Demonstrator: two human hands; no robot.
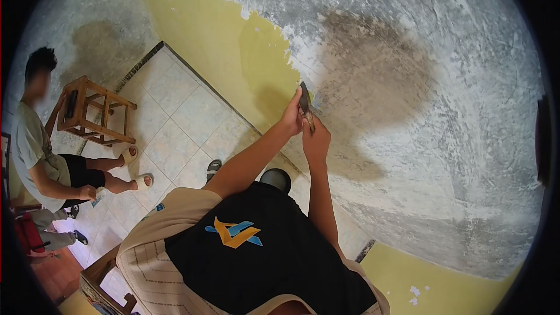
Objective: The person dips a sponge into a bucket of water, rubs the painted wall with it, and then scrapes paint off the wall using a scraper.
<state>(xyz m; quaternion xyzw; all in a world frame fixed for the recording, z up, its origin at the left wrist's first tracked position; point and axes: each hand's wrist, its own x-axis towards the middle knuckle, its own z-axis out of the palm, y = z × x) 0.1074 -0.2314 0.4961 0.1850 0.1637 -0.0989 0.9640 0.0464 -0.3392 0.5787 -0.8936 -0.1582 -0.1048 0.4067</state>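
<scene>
In front of the wall, I hold a scraper (304,100) with a dark flat blade and a brownish handle. My right hand (317,142) is closed around its handle. My left hand (293,115) grips it higher up, with the thumb lying along the blade. The blade points up at the ragged edge of the yellow paint (256,52), where bare grey plaster (466,81) begins. Whether the blade touches the wall I cannot tell.
A person (44,140) stands at the left, one hand on a wooden stool (96,114). Another person's legs (49,233) show behind. Pale tiles (169,134) cover the floor. A wooden piece of furniture (96,274) is at lower left, a dark rounded object (275,179) below my arms.
</scene>
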